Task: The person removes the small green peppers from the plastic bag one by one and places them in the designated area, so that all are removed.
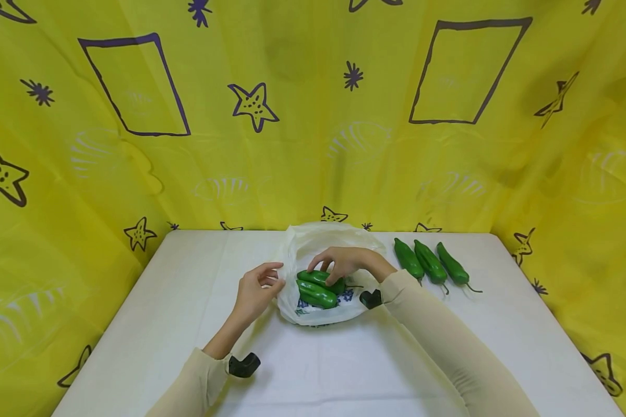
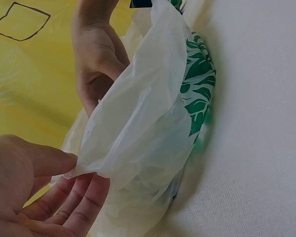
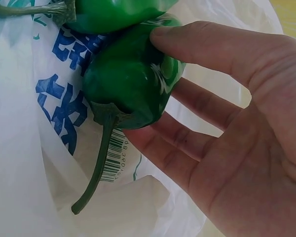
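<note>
We watch the left hand (image 1: 257, 291) pinch the plastic bag (image 2: 133, 118) at its rim — and the right hand (image 1: 343, 260) grips one green pepper (image 3: 126, 79) inside, thumb and fingers around it.

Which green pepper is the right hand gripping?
The rear pepper of the two inside the bag: the right hand has it pinched. The front pepper beside it and the three peppers outside the bag aren't gripped.

The head view is bright, wrist views dimmer, green peppers (image 3: 130, 74) glinting.
</note>
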A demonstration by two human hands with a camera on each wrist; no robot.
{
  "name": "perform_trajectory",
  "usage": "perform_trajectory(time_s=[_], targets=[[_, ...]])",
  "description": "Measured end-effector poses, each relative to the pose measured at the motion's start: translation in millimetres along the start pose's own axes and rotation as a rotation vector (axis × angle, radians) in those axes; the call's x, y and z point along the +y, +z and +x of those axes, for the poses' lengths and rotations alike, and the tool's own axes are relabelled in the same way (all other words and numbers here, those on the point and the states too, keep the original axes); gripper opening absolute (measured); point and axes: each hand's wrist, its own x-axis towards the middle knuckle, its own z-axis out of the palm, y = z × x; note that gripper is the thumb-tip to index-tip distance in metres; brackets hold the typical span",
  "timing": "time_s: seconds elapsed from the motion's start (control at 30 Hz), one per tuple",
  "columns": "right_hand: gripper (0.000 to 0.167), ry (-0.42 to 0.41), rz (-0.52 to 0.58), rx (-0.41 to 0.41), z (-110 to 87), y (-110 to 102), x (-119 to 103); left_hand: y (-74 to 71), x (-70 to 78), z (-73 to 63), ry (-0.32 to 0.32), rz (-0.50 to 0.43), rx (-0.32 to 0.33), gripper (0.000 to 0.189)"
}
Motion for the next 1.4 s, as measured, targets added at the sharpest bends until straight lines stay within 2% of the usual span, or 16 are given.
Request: perform_trajectory(time_s=[0.93, 1.17, 1.4], targets=[[0.048, -0.023, -0.04, 0.014, -1.5, 0, -1, 0.3, 0.9, -1.1, -0.003, -0.014, 0.003, 0.035], [0.048, -0.035, -0.086, 0.044, -0.2, -5, 2, -1.1, 2.1, -2.0, 0.003, -0.016, 0.0, 0.035], [0.048, -0.043, -0.087, 0.093, -5.7, -10, -2, -1.3, 0.4, -1.9, 0.009, -0.012, 0.002, 0.035]])
